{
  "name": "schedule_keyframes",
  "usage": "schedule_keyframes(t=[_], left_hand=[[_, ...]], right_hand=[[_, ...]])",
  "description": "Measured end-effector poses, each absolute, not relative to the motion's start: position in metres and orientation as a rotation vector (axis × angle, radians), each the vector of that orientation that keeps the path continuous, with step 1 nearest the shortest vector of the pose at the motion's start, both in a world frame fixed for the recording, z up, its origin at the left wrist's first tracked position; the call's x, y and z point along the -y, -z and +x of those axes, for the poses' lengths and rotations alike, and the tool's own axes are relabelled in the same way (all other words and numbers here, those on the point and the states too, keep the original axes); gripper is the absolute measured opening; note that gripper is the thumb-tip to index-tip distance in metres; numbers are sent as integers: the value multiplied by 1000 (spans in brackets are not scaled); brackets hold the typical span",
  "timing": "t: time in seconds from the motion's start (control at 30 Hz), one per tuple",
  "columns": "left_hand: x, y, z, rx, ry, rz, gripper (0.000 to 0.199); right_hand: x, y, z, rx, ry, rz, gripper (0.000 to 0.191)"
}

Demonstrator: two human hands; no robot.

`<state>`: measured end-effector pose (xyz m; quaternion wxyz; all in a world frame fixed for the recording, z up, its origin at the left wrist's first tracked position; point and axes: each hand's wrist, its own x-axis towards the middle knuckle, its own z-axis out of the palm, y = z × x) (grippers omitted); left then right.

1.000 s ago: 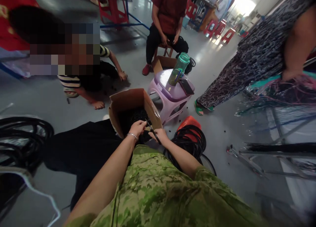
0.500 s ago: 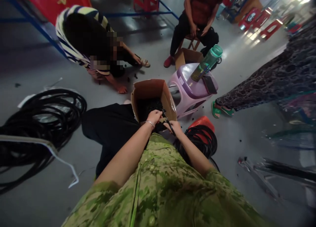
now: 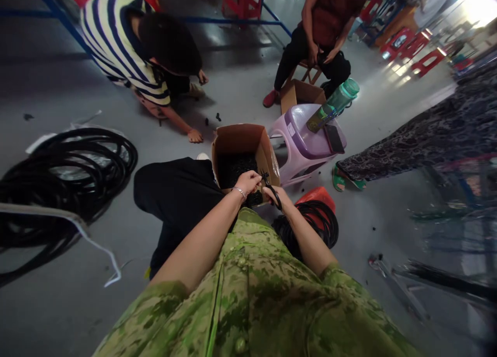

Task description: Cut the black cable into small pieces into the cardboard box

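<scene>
Over the near edge of an open cardboard box [image 3: 237,131], my two hands work close together. My right hand [image 3: 280,196] is closed on black-handled scissors [image 3: 276,197], whose blades point away from me toward the left fingertips. My left hand [image 3: 247,182], with a bracelet at the wrist, is closed in a pinch beside the blades. What it pinches is too small and dark to make out. Many small black pieces [image 3: 237,166] lie in the box below.
A purple stool [image 3: 289,134] holds a green bottle [image 3: 336,104] and a dark phone [image 3: 334,138]. Black coiled tubing [image 3: 89,139] lies left; another black coil [image 3: 322,222] is by my right forearm. A striped-shirted person [image 3: 120,41] crouches ahead; another person [image 3: 326,26] sits beyond.
The scissors have turned in my right hand, and their handle loop shows more plainly. Both hands stay over the box. The striped-shirted person has shifted, drawing the far hand back from the foot.
</scene>
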<state>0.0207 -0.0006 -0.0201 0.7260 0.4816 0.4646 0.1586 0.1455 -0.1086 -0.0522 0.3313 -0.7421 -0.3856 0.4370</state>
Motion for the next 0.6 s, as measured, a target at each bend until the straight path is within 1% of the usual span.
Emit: schedule_keyframes(t=[0.4, 0.6], left_hand=[[-2, 36, 22, -1142, -309, 1059, 22], [-5, 42, 21, -1155, -315, 1050, 24]], right_hand=[[119, 69, 142, 1139, -917, -2115, 55], [121, 75, 132, 1049, -1000, -2148, 55]])
